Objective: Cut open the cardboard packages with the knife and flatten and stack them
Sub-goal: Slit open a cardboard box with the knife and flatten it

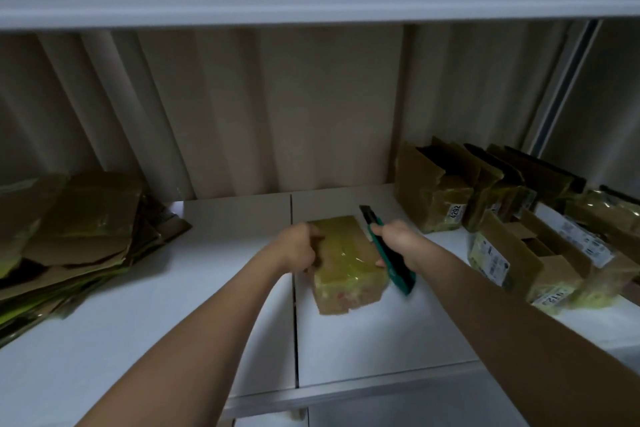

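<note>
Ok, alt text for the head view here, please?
A person's left hand steadies a taped cardboard package on a white table while the right hand grips a green knife alongside it. Flattened cardboard lies left, uncut packages right.

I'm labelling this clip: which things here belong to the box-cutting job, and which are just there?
Job: taped box, left hand holding it, knife in right hand, flattened stack, waiting boxes.
Just there: white table, curtain.

Bare table point(381, 340) in front; flattened stack point(79, 236) left (boxes point(519, 218) crowd right).
</note>
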